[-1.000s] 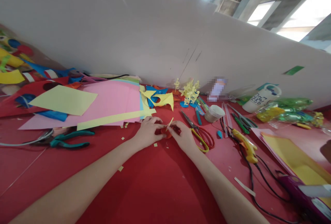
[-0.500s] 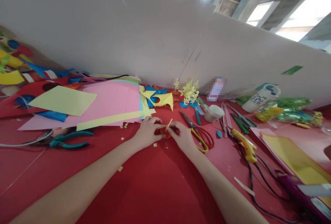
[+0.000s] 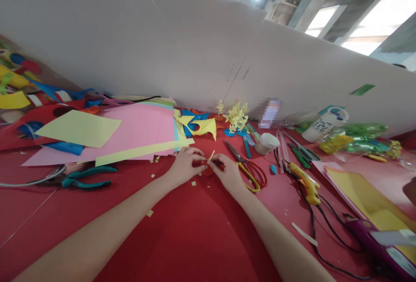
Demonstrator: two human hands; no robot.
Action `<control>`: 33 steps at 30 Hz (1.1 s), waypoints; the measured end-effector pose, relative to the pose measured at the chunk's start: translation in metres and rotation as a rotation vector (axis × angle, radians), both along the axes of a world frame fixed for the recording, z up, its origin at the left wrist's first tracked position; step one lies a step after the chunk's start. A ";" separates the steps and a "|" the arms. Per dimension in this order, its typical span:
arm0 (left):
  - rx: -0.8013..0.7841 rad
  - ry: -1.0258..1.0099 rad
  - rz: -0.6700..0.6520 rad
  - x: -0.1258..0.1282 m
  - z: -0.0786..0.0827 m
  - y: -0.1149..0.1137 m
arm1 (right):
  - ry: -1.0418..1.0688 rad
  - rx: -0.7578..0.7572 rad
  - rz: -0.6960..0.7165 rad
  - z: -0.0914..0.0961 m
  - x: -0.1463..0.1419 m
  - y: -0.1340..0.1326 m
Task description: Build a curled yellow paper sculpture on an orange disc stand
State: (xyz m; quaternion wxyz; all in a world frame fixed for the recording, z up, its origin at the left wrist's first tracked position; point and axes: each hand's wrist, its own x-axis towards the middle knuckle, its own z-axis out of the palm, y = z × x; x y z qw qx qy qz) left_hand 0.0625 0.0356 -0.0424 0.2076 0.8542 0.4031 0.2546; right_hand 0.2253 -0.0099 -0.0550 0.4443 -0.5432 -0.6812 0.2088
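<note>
My left hand (image 3: 186, 165) and my right hand (image 3: 229, 172) meet at the middle of the red table, fingertips pinched close together. Between them a thin yellow paper strip (image 3: 211, 155) sticks up at a tilt. Fingertips of both hands press around its lower end, which they partly hide. Directly beneath lies a small orange disc (image 3: 208, 170), partly covered by the fingers; whether the strip is joined to it, I cannot tell. Just right of my right hand rest scissors (image 3: 250, 169) with red and yellow handles. Small yellow paper scraps (image 3: 194, 183) are scattered near my left hand.
Pink and yellow paper sheets (image 3: 146, 126) and teal-handled pliers (image 3: 86, 177) lie left. Curly yellow paper pieces on discs (image 3: 237, 117) stand behind, near a white cup (image 3: 267, 143). A yellow glue gun (image 3: 305, 182) and a purple tool (image 3: 367, 238) with black cables lie right.
The view has shifted slightly. Both hands stay at the yellow strip and orange disc, with only a tiny movement of the fingers.
</note>
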 end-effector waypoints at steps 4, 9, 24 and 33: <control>0.014 -0.056 -0.012 0.005 0.000 0.001 | 0.013 -0.007 -0.004 0.000 -0.001 0.000; 0.027 -0.074 -0.008 0.007 0.001 0.001 | 0.031 -0.003 0.001 0.001 -0.001 -0.001; 0.050 -0.083 -0.011 0.006 -0.004 0.003 | -0.019 0.015 0.012 -0.001 0.003 0.001; 0.073 -0.083 -0.012 0.007 -0.001 0.001 | -0.187 0.117 -0.016 0.003 -0.006 0.000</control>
